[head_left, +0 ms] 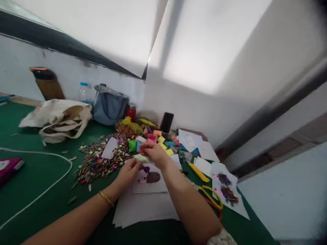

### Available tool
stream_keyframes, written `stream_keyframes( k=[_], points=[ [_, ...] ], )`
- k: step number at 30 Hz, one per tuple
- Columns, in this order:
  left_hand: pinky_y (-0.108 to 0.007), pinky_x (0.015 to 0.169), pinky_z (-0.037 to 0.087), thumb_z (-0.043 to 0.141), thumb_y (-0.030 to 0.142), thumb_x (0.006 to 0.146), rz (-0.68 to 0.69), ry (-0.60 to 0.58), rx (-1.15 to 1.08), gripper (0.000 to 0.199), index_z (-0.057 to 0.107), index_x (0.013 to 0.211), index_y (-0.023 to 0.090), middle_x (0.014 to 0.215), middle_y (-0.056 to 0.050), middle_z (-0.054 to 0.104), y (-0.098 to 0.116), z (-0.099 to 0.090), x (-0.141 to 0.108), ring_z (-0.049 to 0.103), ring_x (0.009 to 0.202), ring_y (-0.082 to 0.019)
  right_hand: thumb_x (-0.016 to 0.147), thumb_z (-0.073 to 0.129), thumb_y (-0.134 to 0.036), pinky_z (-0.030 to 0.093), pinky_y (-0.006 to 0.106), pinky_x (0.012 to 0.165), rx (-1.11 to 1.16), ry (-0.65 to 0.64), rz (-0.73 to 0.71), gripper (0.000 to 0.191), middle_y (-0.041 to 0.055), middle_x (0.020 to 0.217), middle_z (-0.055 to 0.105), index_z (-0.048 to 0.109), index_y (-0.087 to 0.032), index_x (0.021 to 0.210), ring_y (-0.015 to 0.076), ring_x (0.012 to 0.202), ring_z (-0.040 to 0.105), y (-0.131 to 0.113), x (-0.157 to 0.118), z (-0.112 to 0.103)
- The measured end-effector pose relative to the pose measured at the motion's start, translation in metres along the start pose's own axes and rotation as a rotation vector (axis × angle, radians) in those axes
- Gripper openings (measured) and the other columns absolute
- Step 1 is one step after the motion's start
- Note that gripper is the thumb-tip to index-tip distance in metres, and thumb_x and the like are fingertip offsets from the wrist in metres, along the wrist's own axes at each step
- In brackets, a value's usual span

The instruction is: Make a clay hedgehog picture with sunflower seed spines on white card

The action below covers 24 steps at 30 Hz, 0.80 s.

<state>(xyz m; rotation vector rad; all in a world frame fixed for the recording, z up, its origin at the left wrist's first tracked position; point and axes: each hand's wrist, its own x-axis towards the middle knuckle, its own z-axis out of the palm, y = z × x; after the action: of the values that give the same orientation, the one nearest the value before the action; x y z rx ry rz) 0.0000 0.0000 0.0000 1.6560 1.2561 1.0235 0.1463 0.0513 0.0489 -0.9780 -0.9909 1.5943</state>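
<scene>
A pale green packet (141,158) is between my two hands, above white sheets of paper (150,207). My left hand (129,170), with a gold bangle on its wrist, pinches the packet's lower left side. Fingers of my right hand (153,153) are bent together at its upper edge; what they hold is too small to make out. Under my hands lies a paper with a hedgehog-like figure (152,177) that has a brown body and pink face. Colourful packets (151,137) lie just beyond.
Sunflower seeds with coloured bits (98,163) spread at the left. Yellow-handled scissors (211,194), a yellow cutter (198,172) and a decorated sheet (240,205) lie at the right. Bags (108,107), a bottle (85,93) and a phone (167,122) stand along the wall.
</scene>
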Motion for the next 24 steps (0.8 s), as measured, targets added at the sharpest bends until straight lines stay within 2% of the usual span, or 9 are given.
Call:
stream_keyframes(
  k=[5,10,12,17,24],
  points=[
    [-0.030,0.065,0.040,0.050,0.049,0.084,0.009,-0.005,-0.057,0.032,0.056,0.073,0.019,0.069,0.000,0.057,0.003,-0.001,0.000,0.054,0.069,-0.019,0.055,0.086,-0.021,0.055,0.025,0.071,0.041,0.057,-0.022,0.027,0.0043,0.080,0.074,0.071,-0.016,0.076,0.0158,0.078,0.070,-0.007,-0.023,-0.033],
    [-0.028,0.064,0.040,0.052,0.052,0.083,-0.010,0.007,-0.109,0.034,0.054,0.071,0.019,0.068,0.002,0.054,0.006,0.000,-0.002,0.052,0.068,-0.017,0.053,0.088,-0.025,0.054,0.029,0.073,0.022,0.138,-0.037,0.040,0.0023,0.081,0.073,0.071,-0.018,0.088,0.0166,0.075,0.070,-0.010,-0.048,-0.056],
    [-0.027,0.064,0.040,0.052,0.053,0.083,-0.022,0.005,-0.112,0.035,0.054,0.072,0.019,0.067,0.003,0.053,0.006,0.000,-0.001,0.051,0.067,-0.016,0.053,0.088,-0.028,0.052,0.028,0.070,-0.030,0.181,-0.050,0.043,0.0003,0.078,0.072,0.070,-0.019,0.091,0.0154,0.072,0.068,-0.008,-0.057,-0.064],
    [-0.027,0.064,0.039,0.052,0.054,0.083,-0.040,-0.008,-0.086,0.037,0.055,0.074,0.019,0.069,0.002,0.053,0.006,-0.001,-0.001,0.050,0.069,-0.017,0.058,0.085,-0.034,0.044,0.021,0.056,-0.189,0.262,-0.099,0.032,-0.0016,0.068,0.067,0.068,-0.017,0.079,0.0111,0.060,0.061,-0.001,-0.072,-0.083],
    [-0.026,0.062,0.041,0.054,0.054,0.084,-0.039,-0.003,-0.117,0.037,0.056,0.074,0.018,0.069,0.002,0.053,0.006,-0.001,-0.002,0.050,0.067,-0.015,0.059,0.084,-0.042,0.041,0.020,0.053,-0.103,0.293,-0.092,0.041,0.0023,0.075,0.068,0.073,-0.016,0.088,0.0105,0.063,0.059,0.001,-0.078,-0.099]
  ],
)
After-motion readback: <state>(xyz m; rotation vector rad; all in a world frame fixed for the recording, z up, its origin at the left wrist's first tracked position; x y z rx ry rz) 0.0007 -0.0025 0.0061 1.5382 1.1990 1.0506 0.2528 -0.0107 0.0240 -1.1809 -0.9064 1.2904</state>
